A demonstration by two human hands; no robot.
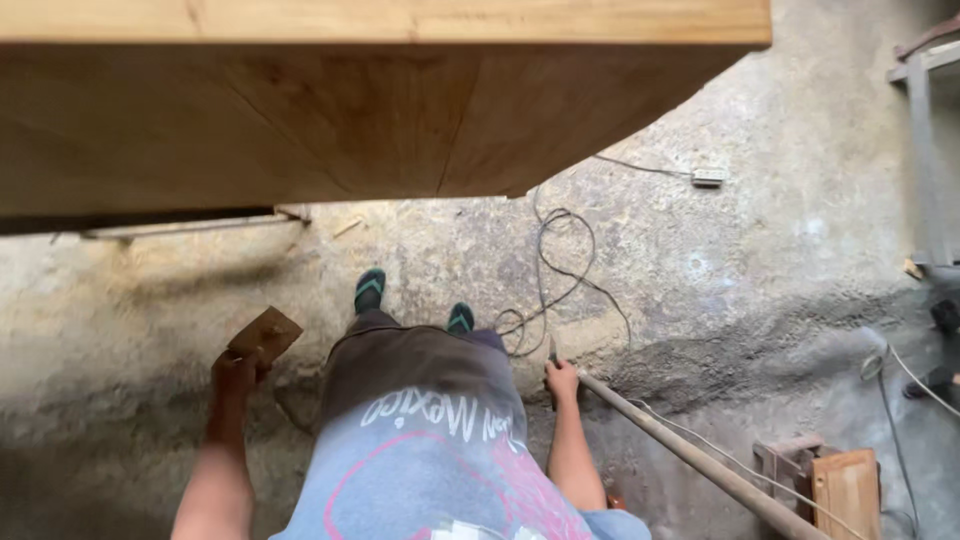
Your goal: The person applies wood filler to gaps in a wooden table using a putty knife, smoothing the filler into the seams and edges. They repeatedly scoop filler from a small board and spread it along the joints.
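Left hand (236, 375): pinches a small wood block (266, 333); could drop onto the feet.
Right hand (561, 381): closed on a thin tool (552, 352).
Trip risk: loose cable (556, 270), centre floor.

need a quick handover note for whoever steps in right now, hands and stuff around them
Left hand: grips a small flat wooden block, held out over the floor.
Right hand: closed on a thin dark tool; what kind is unclear.
Big wooden slab sits ahead above the feet.
A long pole lies beside the right hand; a cable loops on the floor.
Slab not touched by either hand.
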